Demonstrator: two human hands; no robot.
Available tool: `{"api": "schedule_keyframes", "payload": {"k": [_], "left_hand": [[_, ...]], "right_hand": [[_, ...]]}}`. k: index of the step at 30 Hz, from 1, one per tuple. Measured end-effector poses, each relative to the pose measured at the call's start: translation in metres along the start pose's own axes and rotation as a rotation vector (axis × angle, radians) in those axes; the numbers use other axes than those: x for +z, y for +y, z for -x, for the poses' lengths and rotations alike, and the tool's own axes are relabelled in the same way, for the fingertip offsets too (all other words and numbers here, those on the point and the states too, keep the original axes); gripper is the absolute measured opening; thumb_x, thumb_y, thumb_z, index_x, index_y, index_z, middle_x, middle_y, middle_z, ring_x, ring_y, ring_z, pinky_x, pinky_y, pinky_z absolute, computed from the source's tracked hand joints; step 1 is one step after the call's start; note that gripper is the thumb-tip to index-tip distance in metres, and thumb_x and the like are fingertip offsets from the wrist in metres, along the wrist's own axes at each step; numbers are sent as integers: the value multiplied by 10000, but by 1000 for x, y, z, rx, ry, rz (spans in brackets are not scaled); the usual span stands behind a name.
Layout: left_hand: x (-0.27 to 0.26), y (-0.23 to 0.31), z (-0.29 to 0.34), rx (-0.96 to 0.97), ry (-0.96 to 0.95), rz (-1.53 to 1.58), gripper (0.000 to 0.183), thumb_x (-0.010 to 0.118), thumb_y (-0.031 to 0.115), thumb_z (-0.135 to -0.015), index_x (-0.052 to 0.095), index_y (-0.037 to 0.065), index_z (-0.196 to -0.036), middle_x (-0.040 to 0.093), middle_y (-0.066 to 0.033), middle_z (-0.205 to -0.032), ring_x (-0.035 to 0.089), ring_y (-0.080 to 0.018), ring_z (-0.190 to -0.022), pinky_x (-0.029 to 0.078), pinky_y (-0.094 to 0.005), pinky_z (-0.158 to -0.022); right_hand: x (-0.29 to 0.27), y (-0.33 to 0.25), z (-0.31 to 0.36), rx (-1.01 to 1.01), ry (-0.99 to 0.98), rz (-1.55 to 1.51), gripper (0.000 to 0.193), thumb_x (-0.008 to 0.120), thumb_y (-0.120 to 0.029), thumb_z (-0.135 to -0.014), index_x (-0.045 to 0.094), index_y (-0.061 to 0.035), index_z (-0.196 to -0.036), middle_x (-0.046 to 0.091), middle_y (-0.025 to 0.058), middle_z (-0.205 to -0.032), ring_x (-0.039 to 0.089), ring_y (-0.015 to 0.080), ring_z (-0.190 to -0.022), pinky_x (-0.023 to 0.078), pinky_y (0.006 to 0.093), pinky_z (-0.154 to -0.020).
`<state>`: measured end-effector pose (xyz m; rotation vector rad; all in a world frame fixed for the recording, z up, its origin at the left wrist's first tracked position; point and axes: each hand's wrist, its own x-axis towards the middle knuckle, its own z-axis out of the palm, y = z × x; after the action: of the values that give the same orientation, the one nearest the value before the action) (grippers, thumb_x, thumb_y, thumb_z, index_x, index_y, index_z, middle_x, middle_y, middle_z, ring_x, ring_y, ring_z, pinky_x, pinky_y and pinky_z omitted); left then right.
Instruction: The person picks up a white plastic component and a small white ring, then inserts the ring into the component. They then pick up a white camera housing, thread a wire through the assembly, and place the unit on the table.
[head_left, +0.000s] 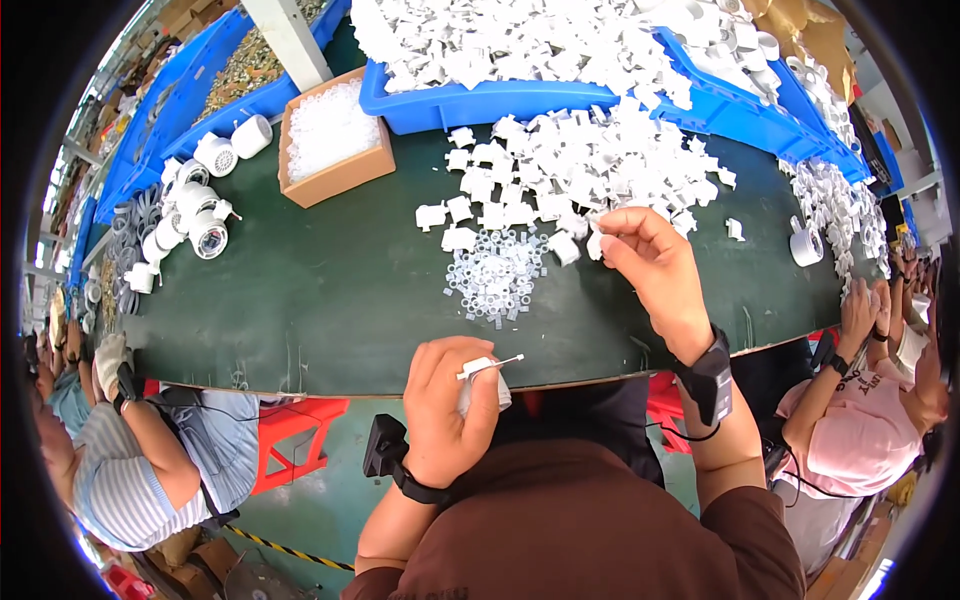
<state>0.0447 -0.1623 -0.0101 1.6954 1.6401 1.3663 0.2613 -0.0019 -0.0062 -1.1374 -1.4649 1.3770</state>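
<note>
Near the front edge of the table, my left hand (448, 415) is closed round a white plastic part (478, 369) with a thin pin sticking out to the right. Most of that part is hidden by my fingers. Farther out, my right hand (655, 265) pinches a small white plastic piece (596, 242) between thumb and fingertips, at the front of a heap of white plastic pieces (550, 165). Left of those fingertips stands a short white cylinder (564, 248). A small pile of translucent rings (495, 275) lies in front of the heap.
A cardboard box (340, 170) of clear small parts stands left of the heap. Behind are blue bins (430, 108) full of white pieces. White round housings (209, 235) lie at the left. Co-workers sit on both sides, one in a striped shirt (150, 485), another in pink (860, 440).
</note>
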Motion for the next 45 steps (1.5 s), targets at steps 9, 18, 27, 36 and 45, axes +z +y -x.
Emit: {"api": "schedule_keyframes", "payload": {"k": [9, 18, 27, 36, 45], "left_hand": [[4, 10, 2, -366, -167, 577, 210, 545, 137, -1030, 674, -27, -1001, 688, -110, -1099, 627, -162, -950, 500, -302, -823], [-3, 0, 6, -242, -160, 430, 244, 509, 181, -1046, 645, -18, -1011, 662, -91, -1113, 592, -138, -922, 467, -283, -798], [1, 3, 4, -58, 156, -111, 175, 563, 97, -993, 670, -10, -1082, 674, -153, -1090, 611, -295, -941, 481, -378, -846], [7, 5, 3, -54, 158, -202, 250, 524, 54, -959, 670, -4, -1153, 671, -144, -1112, 590, -302, -974, 462, -387, -864], [6, 2, 5, -39, 136, -206, 362, 517, 71, -917, 649, 18, -1249, 656, -163, -1125, 568, -332, -937, 474, -416, -835]], "right_hand": [[48, -4, 59, -133, -324, -291, 443, 586, 119, -914, 596, 1, -1342, 559, 46, -1108, 591, 147, -1029, 495, 288, -880], [53, -7, 64, -118, -479, 70, 386, 633, 96, -878, 653, -33, -1241, 650, 62, -1110, 638, 154, -1014, 530, 299, -878], [68, -23, 78, 68, -471, -236, 382, 666, 56, -933, 573, 27, -1303, 673, 101, -1229, 650, 167, -1159, 528, 298, -967], [82, -13, 82, -120, -375, -72, 407, 679, 71, -913, 601, 8, -1307, 682, 96, -1226, 651, 156, -1146, 512, 303, -990], [85, -8, 81, -186, -350, -44, 397, 692, 89, -898, 628, 7, -1281, 687, 81, -1182, 653, 133, -1095, 512, 282, -957]]}}
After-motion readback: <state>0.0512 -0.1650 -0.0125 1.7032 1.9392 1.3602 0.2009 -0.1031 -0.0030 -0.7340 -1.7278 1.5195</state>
